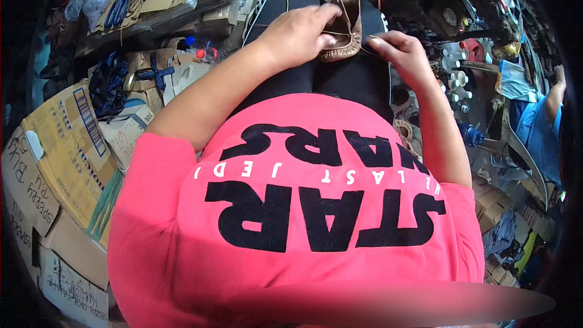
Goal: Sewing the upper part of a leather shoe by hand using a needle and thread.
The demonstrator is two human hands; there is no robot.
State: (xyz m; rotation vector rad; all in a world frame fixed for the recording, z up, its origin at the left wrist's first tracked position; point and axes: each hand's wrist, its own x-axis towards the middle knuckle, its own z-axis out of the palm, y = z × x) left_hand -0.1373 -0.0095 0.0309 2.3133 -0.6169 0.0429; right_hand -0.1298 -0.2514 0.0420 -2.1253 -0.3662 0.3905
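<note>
In the head view, the brown shoe point(341, 53) is resting between the dark-trousered legs point(267, 73), just past twelve o'clock, its gathered toe pointing toward the wearer. The left hand point(299, 33) is bending over the opening at twelve, thumb and forefinger standing apart; I cannot tell whether it is gripping the rim or a strand. The right hand point(402, 50), toward half past one, is pinching nearly closed beside the toe, seemingly on a thin thread point(347, 19). For good work, the left hand should be steadying the leather close to the stitches, while the right should be pulling smoothly outward, keeping tension even so that the gathers are lying alike without tearing. Bottles point(456, 79) are standing at two o'clock; a carton point(67, 146) is leaning at nine.
</note>
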